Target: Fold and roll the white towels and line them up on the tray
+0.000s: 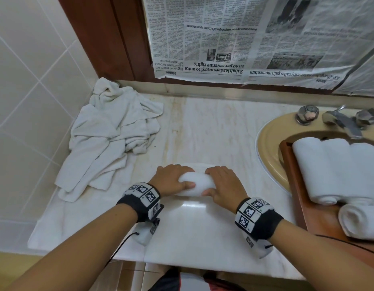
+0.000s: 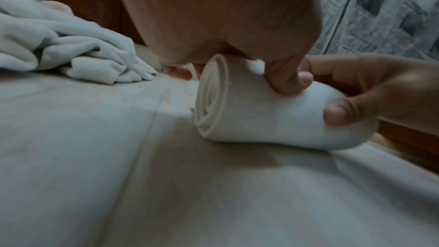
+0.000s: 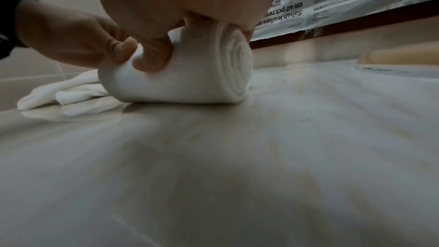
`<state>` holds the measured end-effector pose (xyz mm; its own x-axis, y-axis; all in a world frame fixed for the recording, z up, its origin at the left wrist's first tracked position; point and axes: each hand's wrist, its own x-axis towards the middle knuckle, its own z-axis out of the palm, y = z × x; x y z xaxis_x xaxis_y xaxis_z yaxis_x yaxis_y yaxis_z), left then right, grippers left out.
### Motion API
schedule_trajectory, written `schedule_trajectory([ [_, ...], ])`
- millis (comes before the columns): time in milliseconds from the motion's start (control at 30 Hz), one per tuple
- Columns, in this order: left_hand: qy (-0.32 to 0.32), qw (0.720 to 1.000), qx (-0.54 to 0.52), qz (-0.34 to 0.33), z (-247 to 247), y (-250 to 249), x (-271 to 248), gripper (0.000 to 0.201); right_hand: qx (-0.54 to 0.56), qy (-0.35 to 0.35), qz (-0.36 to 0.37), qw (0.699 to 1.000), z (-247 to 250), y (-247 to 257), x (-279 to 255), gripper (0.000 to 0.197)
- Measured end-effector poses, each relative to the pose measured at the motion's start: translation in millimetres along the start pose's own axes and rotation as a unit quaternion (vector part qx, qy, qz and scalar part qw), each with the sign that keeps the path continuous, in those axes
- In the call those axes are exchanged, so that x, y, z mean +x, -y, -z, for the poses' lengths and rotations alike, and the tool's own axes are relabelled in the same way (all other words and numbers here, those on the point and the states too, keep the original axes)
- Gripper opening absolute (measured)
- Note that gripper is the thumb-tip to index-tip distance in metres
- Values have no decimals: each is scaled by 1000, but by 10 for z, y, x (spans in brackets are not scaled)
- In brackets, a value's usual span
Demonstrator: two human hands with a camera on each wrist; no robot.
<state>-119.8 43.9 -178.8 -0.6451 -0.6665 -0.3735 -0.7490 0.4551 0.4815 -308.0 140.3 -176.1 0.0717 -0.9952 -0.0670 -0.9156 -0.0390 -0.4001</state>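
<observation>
The wooden tray (image 1: 291, 175) sits at my right, laid over the beige sink (image 1: 268, 143). On it lie rolled white towels (image 1: 328, 171) side by side, touching, with one more roll (image 1: 360, 221) nearer me, lying across their ends.

On the marble bench (image 1: 202, 127) in front of me rests the towel roll (image 1: 196, 183) I am working on, lying crosswise, its spiral ends showing in both wrist views. My left hand (image 1: 171, 179) has its grip curled round the left end, thumb (image 2: 290, 80) pressed into the near side and fingers over the top. My right hand (image 1: 223, 185) is curled round the right end the same way, thumb (image 3: 152, 59) dug into the cloth.

To my left, against the tiled wall (image 1: 24, 80), is a crumpled heap of white towels (image 1: 110, 133), well apart from the roll. Behind the bench, newspaper (image 1: 244, 38) covers the wall. The tap (image 1: 339, 120) stands at the back of the sink, beyond the tray.
</observation>
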Motion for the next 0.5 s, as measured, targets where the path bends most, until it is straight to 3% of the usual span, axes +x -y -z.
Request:
schedule_trajectory([
  [67,26,998,-39,32,43,-18,31,70,14,30,-23,999,78,-6,42,54],
  [133,19,998,23,48,77,-71,77,61,47,63,-57,995,169,8,141,52],
  [233,-75,988,124,47,11,-153,97,41,94,111,-112,983,275,-22,389,42],
  [333,-132,985,94,63,-86,-167,111,47,-3,136,-122,983,293,6,577,33],
  [400,-142,981,116,68,-84,-149,207,56,-90,63,-69,991,207,97,569,31],
  [467,-137,978,134,87,-45,-128,311,52,-120,-30,-11,992,66,172,460,40],
  [500,-133,978,132,94,-36,-121,352,47,-118,-44,4,992,22,171,411,46],
])
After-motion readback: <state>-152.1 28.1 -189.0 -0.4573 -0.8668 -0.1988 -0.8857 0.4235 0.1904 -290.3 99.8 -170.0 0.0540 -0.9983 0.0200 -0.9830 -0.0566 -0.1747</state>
